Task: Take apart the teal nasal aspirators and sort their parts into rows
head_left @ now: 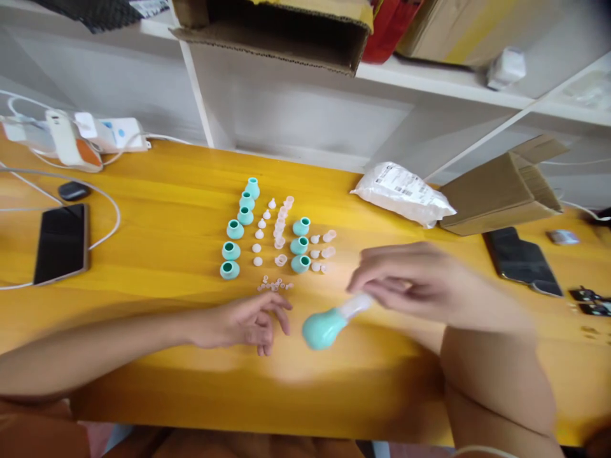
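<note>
My right hand [410,283] grips the clear tip of a teal rubber bulb [324,327] and holds it just above the yellow table [157,254]. My left hand [248,321] rests on the table left of the bulb, fingers loosely apart, holding nothing. Behind the hands lie a row of several teal bulbs [236,238], three more teal bulbs [300,245], several small white caps [260,235], several clear tips [280,229] and a cluster of tiny clear pieces [274,285].
A white plastic bag [403,191] and an open cardboard box [501,187] lie at the back right. A phone [61,242] with cables lies at the left, another phone [520,261] at the right. White shelves with boxes stand behind the table.
</note>
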Action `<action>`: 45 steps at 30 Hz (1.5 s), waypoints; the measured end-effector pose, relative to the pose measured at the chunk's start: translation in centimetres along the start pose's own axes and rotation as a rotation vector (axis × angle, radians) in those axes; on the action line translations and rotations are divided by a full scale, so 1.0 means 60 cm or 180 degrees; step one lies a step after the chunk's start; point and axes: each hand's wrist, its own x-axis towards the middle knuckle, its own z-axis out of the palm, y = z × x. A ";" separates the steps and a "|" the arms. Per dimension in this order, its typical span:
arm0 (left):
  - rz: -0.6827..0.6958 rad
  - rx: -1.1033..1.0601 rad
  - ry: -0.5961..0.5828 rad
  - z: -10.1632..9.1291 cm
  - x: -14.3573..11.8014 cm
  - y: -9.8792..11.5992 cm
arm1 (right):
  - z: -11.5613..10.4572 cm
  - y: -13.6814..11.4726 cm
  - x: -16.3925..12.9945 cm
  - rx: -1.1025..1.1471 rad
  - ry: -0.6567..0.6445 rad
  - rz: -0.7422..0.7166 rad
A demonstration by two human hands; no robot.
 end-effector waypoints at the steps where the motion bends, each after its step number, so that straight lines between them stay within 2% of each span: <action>1: -0.0036 -0.0206 -0.0132 -0.003 0.001 -0.006 | 0.039 -0.002 0.018 0.0140 0.0090 -0.0065; 3: -0.0220 -0.0347 -0.0271 -0.006 0.001 -0.014 | 0.118 0.006 0.047 0.0181 0.0289 -0.0105; 5: -0.0409 -0.0298 -0.0190 -0.007 0.001 -0.015 | 0.186 0.025 0.062 0.0095 0.0681 -0.0240; 7: -0.0471 -0.0301 0.0081 -0.007 0.001 -0.014 | 0.232 0.048 0.066 -0.0382 0.0860 -0.0378; 9: -0.0476 -0.0404 0.0343 -0.008 0.002 -0.012 | 0.253 0.068 0.062 -0.1070 0.1018 -0.0665; 12: -0.0564 -0.0568 0.0427 -0.012 0.007 -0.010 | 0.257 0.089 0.055 -0.1687 0.1128 -0.1066; 16: -0.0587 -0.0707 0.0363 -0.016 0.013 -0.012 | 0.258 0.100 0.053 -0.1610 0.0935 -0.1354; 21: -0.0496 -0.0667 0.0510 -0.013 0.013 -0.016 | 0.269 0.099 0.057 -0.1579 0.0975 -0.0972; 26: -0.0434 -0.0686 0.0369 -0.009 0.011 -0.015 | 0.266 0.102 0.054 -0.1369 0.0947 -0.1052; 30: -0.0459 -0.0735 0.0416 -0.010 0.012 -0.017 | 0.268 0.106 0.050 -0.1108 0.0913 -0.1051; 35: -0.0434 -0.0906 0.0409 -0.014 0.013 -0.017 | 0.271 0.101 0.046 -0.0847 0.1205 -0.1018; 37: -0.0352 -0.1047 0.0398 -0.016 0.010 -0.012 | 0.270 0.097 0.045 -0.1006 0.1314 -0.0924; 41: 0.0112 -0.1403 0.0387 -0.020 0.000 -0.003 | 0.269 0.092 0.046 -0.1591 0.1420 -0.0845; 45: 0.0133 -0.1533 0.0201 -0.022 -0.001 -0.004 | 0.275 0.088 0.053 -0.1965 0.1160 -0.0756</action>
